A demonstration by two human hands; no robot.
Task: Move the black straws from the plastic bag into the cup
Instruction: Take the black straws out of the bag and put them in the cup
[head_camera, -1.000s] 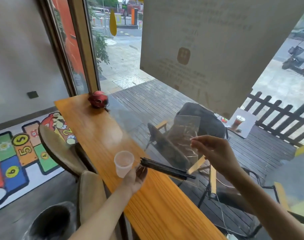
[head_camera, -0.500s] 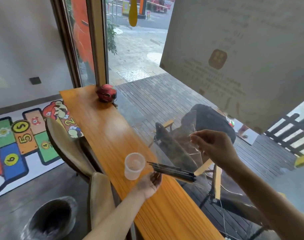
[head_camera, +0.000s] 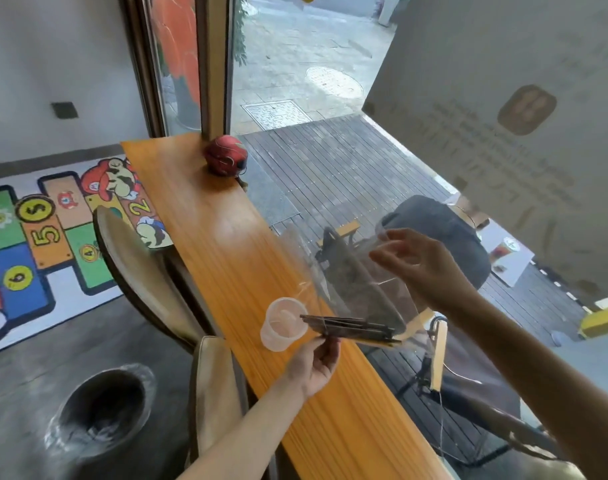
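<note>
A bundle of black straws (head_camera: 351,328) lies roughly level above the wooden counter (head_camera: 226,244), pinched near its left part by my left hand (head_camera: 314,363). The straws' left tips sit over the rim of a clear plastic cup (head_camera: 281,323) that stands on the counter. My right hand (head_camera: 420,268) holds the clear plastic bag (head_camera: 351,271) up above the straws; the bag hangs crumpled and see-through, with the straws' right ends at its lower edge.
A red ball-shaped object (head_camera: 225,159) sits at the counter's far end by the window frame. Stools (head_camera: 139,268) stand along the counter's left side, with a lined waste bin (head_camera: 101,407) on the floor. Glass runs along the counter's right edge.
The view has tilted down. My left hand has brought the straws' tips over the cup's rim. My right hand has kept the bag raised, its fingers spreading.
</note>
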